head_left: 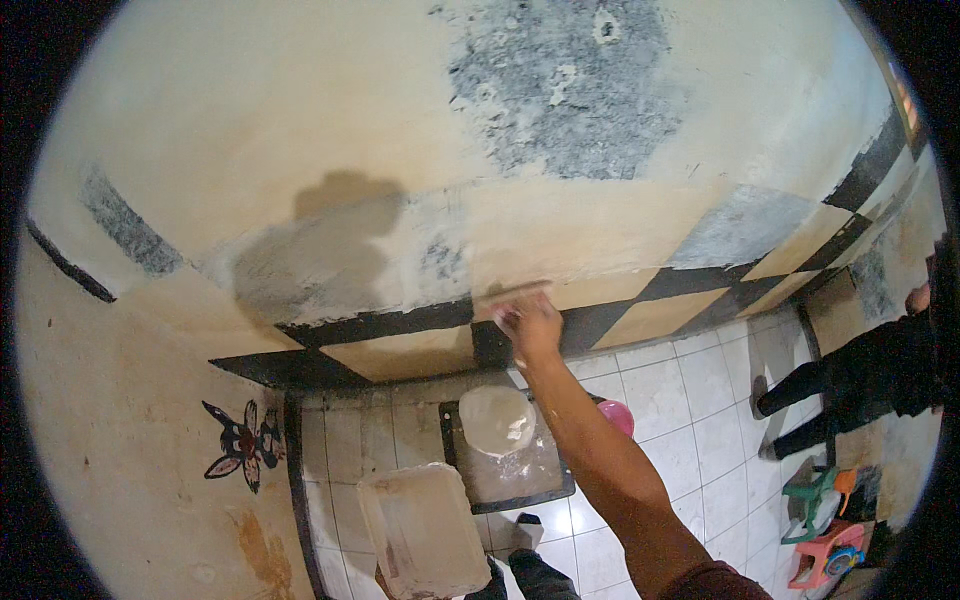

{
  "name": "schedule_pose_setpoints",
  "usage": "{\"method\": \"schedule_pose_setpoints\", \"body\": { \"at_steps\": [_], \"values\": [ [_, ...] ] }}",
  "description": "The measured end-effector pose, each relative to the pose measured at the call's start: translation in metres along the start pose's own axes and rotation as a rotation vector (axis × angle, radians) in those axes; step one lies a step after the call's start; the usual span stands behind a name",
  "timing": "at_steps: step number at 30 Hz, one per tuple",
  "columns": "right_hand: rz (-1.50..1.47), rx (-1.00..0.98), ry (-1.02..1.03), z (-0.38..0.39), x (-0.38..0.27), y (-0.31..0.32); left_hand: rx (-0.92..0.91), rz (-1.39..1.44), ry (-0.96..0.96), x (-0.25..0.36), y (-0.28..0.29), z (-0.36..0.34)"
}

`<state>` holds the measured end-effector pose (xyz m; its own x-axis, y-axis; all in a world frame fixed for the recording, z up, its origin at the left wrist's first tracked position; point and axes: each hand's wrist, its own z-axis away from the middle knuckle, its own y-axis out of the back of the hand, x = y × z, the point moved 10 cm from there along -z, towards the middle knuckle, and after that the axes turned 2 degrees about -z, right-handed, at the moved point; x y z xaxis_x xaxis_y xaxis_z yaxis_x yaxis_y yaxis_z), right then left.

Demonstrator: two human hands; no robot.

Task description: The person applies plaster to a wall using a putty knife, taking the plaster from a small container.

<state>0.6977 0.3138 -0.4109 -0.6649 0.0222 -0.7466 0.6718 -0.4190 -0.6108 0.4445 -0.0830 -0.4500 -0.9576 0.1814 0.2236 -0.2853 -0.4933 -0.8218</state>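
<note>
My right hand [531, 328] reaches up to the wall, its fingers closed round a wide, flat putty spreader [516, 293]. The spreader's edge lies against the wall, just above the band of black and cream checks [395, 325]. The hand is slightly blurred. At the lower left, a pale rectangular plastic tray [425, 530], smeared with whitish paste, is held up in front of my legs. A bit of my left hand [381, 582] shows at the tray's lower left edge; most of it is hidden under the tray.
Below the wall, a round tub of whitish paste [498, 420] stands on a dark-edged board [515, 485] on white floor tiles. Behind my forearm is a pink bowl [617, 417]. A person in dark clothes [860, 375] stands at right, near small coloured plastic chairs [830, 550].
</note>
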Motion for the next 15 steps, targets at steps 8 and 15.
{"method": "schedule_pose_setpoints", "body": {
  "at_steps": [8,15],
  "values": [
    [-0.005,-0.151,0.066,0.086,-0.119,-0.139,0.166,-0.06,-0.047,-0.004,-0.043,-0.003],
    [-0.052,0.028,-0.053,0.063,-0.049,0.004,0.386,-0.171,-0.114,0.0,-0.012,0.001]
  ]
}}
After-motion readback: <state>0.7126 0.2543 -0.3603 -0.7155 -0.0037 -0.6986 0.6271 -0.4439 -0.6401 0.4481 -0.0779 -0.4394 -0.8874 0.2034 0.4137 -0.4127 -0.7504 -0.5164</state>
